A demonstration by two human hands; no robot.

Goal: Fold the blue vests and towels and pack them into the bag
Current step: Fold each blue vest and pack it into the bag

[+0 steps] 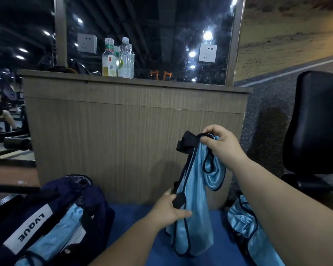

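One shiny light-blue vest with dark trim [196,198], held up before the wood-grain desk [123,131]. At its top, the right hand [221,144], fingers curled round fabric and black straps; lower down, the left hand [167,210], pinching its edge. Open navy fabric bag [100,200] at lower left.

Blue mat [127,215] between bag [101,208] and vest pile [242,221] free; wooden panel [123,141] blocks front; black pad [313,121] right.

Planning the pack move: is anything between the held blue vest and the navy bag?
Nothing visible does. The shiny light-blue vest with dark trim hangs above bare blue surface, beside the open navy fabric bag at its left.
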